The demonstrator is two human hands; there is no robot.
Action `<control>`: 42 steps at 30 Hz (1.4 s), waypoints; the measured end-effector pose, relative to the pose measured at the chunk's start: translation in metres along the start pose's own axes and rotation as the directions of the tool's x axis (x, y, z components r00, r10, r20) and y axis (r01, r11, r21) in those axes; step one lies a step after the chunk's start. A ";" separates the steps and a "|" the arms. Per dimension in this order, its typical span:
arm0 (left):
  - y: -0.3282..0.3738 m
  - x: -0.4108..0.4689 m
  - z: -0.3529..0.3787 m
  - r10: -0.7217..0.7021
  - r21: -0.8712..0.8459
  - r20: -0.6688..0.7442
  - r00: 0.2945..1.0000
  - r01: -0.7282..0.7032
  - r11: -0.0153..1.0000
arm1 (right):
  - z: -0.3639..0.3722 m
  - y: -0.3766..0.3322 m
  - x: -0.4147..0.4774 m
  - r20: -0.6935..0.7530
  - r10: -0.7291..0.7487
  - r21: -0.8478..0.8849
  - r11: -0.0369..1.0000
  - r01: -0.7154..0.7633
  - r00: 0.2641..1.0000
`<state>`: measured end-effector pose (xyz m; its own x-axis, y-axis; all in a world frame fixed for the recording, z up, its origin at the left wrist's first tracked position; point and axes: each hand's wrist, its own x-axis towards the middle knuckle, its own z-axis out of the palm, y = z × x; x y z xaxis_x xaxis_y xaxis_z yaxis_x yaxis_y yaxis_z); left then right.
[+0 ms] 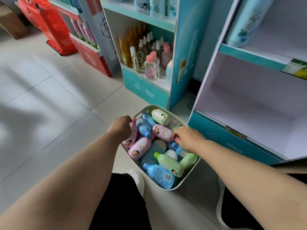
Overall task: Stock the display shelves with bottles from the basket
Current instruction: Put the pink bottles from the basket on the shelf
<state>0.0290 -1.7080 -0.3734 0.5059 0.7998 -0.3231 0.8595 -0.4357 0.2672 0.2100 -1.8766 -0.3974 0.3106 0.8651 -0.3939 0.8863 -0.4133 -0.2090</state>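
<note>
two bare arms reach down. the left hand (122, 127) curls its fingers round a pink bottle (131, 138) at the left rim of the basket (141, 111). the right hand (189, 138) touches a second pink bottle (163, 132); its fingers are hidden, so i cannot tell the grip. the white plastic basket stands on the tile floor (49, 113) and holds three pink, four blue and about three green smooth, rounded bottles. the lower ones are covered.

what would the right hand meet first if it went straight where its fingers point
Likely the middle pink bottle; the right hand's fingers seem right at its end, depth unclear.
</note>
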 end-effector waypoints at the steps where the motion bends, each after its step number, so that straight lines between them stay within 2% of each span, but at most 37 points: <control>1: -0.003 0.001 0.002 -0.003 0.015 0.011 1.000 0.003 1.000 | 0.001 -0.002 0.001 0.011 -0.001 -0.001 1.000 0.001 1.000; 10: -0.001 0.016 0.015 0.032 -0.014 0.043 0.999 -0.032 0.999 | 0.013 -0.002 0.012 0.017 0.023 -0.055 0.998 -0.022 1.000; 15: 0.016 0.031 0.026 0.050 0.001 0.071 0.996 -0.050 0.999 | 0.009 0.025 -0.002 -0.019 0.154 -0.117 0.981 -0.155 0.988; 18: 0.036 0.037 0.035 0.114 0.051 0.127 0.985 -0.121 0.991 | 0.014 0.047 -0.013 -0.018 0.247 -0.168 0.954 -0.246 0.969; 22: 0.061 0.038 0.047 0.203 0.152 0.189 0.961 -0.233 0.961 | 0.028 0.066 -0.020 -0.009 0.336 -0.114 0.935 -0.335 0.942; 28: 0.075 0.041 0.055 0.237 0.139 0.201 0.951 -0.267 0.954 | 0.043 0.071 -0.018 0.045 0.438 0.078 0.895 -0.440 0.898; 37: 0.076 0.047 0.056 0.182 0.115 0.220 0.959 -0.210 0.971 | 0.046 0.077 -0.014 0.051 0.472 0.142 0.869 -0.474 0.880; 40: 0.069 0.045 0.056 0.128 0.187 0.216 0.968 -0.169 0.968 | 0.042 0.072 -0.018 -0.062 0.431 0.124 0.898 -0.422 0.900; 42: 0.062 0.041 0.054 0.066 0.307 0.243 0.968 -0.141 0.941 | 0.034 0.067 -0.021 -0.130 0.363 0.109 0.930 -0.350 0.923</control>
<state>0.1073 -1.7240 -0.4189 0.5641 0.6448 -0.5158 0.7598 -0.6499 0.0186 0.2510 -1.9322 -0.4339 0.6527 0.6855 -0.3226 0.6785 -0.7183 -0.1538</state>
